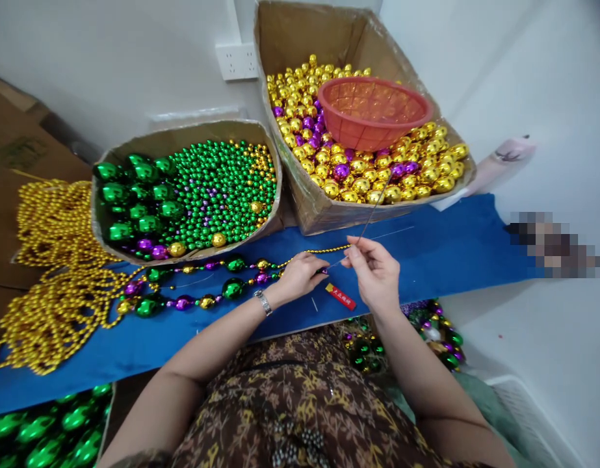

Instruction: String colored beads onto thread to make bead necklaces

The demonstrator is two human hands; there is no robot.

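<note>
My left hand is closed in a pinch at the end of a bead string, whose green, gold and purple balls trail left over the blue cloth. Beside it, my right hand has its fingers pinched on a long thin needle that slants up toward the gold beads. A fine thread seems to run between the two hands. A thin strand of small gold beads passes behind my left hand and reaches the right fingertips. Just below the hands lies a small red packet with a yellow end.
One carton holds green, purple and gold beads; a taller carton holds gold and purple ones with a red basket on top. Gold bead strands are heaped at left. Large green balls and more bead strings sit below the table.
</note>
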